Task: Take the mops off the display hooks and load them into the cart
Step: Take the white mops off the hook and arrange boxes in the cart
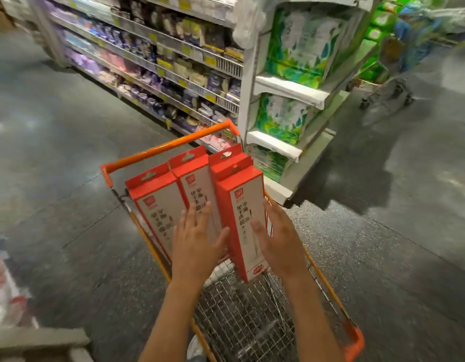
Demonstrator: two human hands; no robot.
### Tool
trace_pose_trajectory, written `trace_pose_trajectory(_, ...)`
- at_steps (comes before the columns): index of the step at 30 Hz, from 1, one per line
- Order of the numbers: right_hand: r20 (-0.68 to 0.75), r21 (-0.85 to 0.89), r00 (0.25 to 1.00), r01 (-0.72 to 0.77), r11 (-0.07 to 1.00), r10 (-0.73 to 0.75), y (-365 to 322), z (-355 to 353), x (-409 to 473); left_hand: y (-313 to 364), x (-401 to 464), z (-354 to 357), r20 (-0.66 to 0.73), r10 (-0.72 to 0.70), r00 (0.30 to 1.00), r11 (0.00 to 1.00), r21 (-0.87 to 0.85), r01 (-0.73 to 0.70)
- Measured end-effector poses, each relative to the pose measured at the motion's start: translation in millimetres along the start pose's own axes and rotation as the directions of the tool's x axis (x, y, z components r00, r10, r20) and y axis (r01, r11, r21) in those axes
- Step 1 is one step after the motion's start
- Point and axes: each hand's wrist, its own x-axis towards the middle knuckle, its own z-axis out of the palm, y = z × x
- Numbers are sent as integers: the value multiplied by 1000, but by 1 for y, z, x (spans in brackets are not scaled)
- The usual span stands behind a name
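Head view is showing both arms reaching forward over the cart (171, 145); left hand (194, 241) is lying flat, fingers straight, on the middle boxes; right hand (278, 241), fingers straight, is pressing the nearest mop box (248, 205) at its right side; four mop boxes are leaning upright against the cart's far end.

- The mop boxes (200, 194) are long and flat, white on the face with red-orange edges and a red hang tab at the top end.
- At least four show, packed side by side and leaning with their tabbed ends up toward the far handle of the cart (163, 148).
- The nearest box (245, 218) sits at the right, overlapping the one behind it.
- The cart has a wire-mesh basket and orange rails; the boxes' lower ends rest inside it.
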Motion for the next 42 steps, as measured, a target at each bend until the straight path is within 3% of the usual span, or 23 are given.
trace_pose_trajectory(7,-15,148,977,-208,967,213,14,46,93,-21,104,54,158,-22,987,979,-196,53)
trace_pose_trajectory(12,15,240,965,-256,936,261,30,71,142,-23,139,90,205,-21,979,934,-344,92)
trace_pose_trajectory(16,57,269,951,-309,912,305,44,82,167,-17,147,111,173,10,985,851,-519,83)
trace_pose_trajectory(25,121,391,930,-367,844,348,54,82,171,-22,152,131,112,-31,993,714,-693,101)
trace_pose_trajectory(29,68,421,936,-342,840,346,49,76,158,-25,146,123,141,-7,990,639,-761,113)
trace_pose_trajectory(39,-203,482,921,-201,853,332,21,53,92,-16,118,74,82,147,986,679,-733,-40)
trace_pose_trajectory(42,-308,472,897,-146,870,318,5,40,72,-2,101,43,66,181,981,581,-812,-52)
